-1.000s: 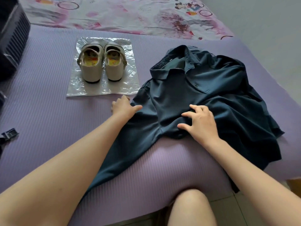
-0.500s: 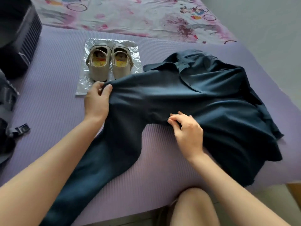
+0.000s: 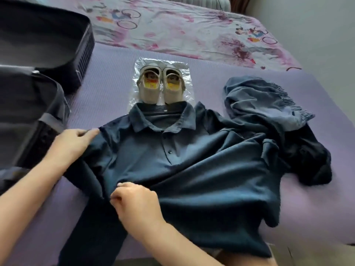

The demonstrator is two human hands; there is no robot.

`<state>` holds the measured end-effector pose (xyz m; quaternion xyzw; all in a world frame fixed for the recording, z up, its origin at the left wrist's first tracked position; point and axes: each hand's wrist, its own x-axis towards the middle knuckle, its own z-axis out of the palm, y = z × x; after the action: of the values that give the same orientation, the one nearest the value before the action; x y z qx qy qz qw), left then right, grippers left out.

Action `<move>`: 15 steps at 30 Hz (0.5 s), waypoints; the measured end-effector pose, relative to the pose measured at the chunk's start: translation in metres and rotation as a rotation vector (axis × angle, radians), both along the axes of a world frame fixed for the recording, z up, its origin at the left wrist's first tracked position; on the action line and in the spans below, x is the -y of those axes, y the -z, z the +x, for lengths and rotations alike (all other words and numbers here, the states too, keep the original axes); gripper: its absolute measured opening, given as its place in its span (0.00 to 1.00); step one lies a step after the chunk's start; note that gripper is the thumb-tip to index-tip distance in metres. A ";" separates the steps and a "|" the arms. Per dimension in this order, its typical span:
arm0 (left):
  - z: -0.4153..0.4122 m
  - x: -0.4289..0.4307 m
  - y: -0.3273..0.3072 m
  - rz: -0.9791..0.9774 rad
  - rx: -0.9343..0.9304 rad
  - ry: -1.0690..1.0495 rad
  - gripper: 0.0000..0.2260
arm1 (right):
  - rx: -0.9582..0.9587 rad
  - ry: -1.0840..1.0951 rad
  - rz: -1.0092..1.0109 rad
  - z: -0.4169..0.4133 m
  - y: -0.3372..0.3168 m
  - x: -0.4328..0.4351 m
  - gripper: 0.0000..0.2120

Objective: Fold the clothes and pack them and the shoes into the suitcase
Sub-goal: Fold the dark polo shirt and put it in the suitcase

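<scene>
Soft, even daylight; shadows faint. Mild glare on the plastic sheet [image 3: 140,63]. Left hand [image 3: 71,143] slightly motion-blurred. Wide-angle bending evident at frame edges.

Everything is carried by a ribbed purple mat [image 3: 107,96], and a pink patterned sheet [image 3: 182,31] is laid along its far side. At the left, an open black suitcase [image 3: 38,45] is set on the mat. A clear plastic sheet [image 3: 189,79] is spread in the middle, farther back. A dark blue polo shirt [image 3: 192,169] is laid out toward the near edge, its collar overlapping the plastic. At the right, a crumpled lighter blue garment [image 3: 259,100] and a black garment [image 3: 311,162] are heaped against the shirt.
</scene>
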<state>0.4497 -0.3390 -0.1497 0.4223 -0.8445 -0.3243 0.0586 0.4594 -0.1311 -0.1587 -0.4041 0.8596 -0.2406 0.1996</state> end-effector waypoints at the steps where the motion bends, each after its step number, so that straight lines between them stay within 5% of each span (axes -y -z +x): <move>1: 0.001 -0.003 0.003 -0.042 0.064 0.019 0.21 | -0.009 0.048 -0.041 -0.015 -0.007 -0.002 0.10; 4: -0.011 -0.008 0.012 -0.175 0.130 0.040 0.23 | -0.067 0.260 -0.143 -0.092 -0.031 -0.014 0.08; 8: -0.047 0.002 0.027 -0.159 0.120 0.023 0.27 | -0.152 0.437 -0.011 -0.225 -0.036 -0.036 0.15; 15: -0.080 0.036 0.062 -0.137 0.102 0.088 0.23 | -0.039 0.379 0.141 -0.328 -0.006 -0.033 0.29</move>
<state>0.3700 -0.3749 -0.2113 0.3957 -0.8843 -0.2459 0.0301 0.1318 -0.0985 -0.1526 -0.2245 0.9387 -0.2053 0.1619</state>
